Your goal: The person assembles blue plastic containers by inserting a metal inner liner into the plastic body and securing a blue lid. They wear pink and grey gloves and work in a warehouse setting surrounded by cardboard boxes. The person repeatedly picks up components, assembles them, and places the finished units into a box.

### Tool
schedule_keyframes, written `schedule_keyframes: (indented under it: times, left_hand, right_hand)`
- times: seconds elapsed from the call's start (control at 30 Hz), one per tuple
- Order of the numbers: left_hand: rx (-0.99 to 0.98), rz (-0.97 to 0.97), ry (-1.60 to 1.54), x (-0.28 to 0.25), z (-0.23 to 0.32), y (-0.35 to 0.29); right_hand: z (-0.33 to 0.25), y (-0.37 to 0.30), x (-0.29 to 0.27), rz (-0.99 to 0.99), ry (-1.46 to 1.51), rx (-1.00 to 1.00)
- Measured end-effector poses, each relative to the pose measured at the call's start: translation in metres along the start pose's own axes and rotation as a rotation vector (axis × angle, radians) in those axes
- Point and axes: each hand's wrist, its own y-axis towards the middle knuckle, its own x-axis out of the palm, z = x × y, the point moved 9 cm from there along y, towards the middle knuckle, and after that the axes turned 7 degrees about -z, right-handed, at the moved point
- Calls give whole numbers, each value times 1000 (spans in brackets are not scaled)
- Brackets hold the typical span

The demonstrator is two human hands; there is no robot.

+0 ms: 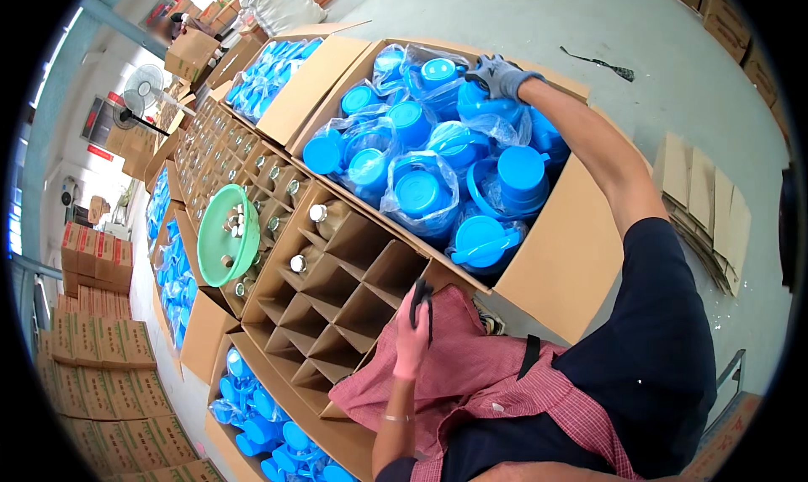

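Observation:
My right hand (498, 78), in a grey and black work glove, reaches to the far side of a large open carton (551, 292). Its fingers curl down over a blue plastic cup-shaped piece (481, 105) in clear film. Around it, several similar blue pieces (419, 193) with strap handles fill the carton, many wrapped in clear bags. My left hand (412, 335), in a pink covering with black at the fingers, hovers by the near edge of a divided carton (324, 309). Whether its fingers hold anything is hidden. Two white-capped bottles (318, 214) stand in that carton's far cells.
A green bowl (210, 255) with small caps rests over cells of bottles on the left. More cartons of blue pieces (282, 444) stand around. Flattened cardboard (703, 208) lies on the right floor. Stacked cartons (109, 347), a fan (139, 86) and another person (183, 21) are beyond.

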Motion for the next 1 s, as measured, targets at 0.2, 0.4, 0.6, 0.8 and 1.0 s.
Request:
schedule_keyframes:
  times: [0.2, 0.4, 0.6, 0.8, 1.0]
  left_hand:
    - [221, 154, 653, -18, -8, -54]
    - [217, 246, 723, -19, -16, -51]
    - [221, 240, 733, -20, -21, -59]
    - [105, 264, 567, -46, -18, -67]
    - [128, 342, -703, -102, 0, -5]
  right_hand:
    - [47, 17, 104, -173, 333, 311]
    - [-92, 4, 90, 92, 138, -166]
    - [-69, -31, 54, 129, 482, -87]
    - [-91, -107, -229, 960, 187, -326]
    - [-149, -215, -411, 1112, -558, -516]
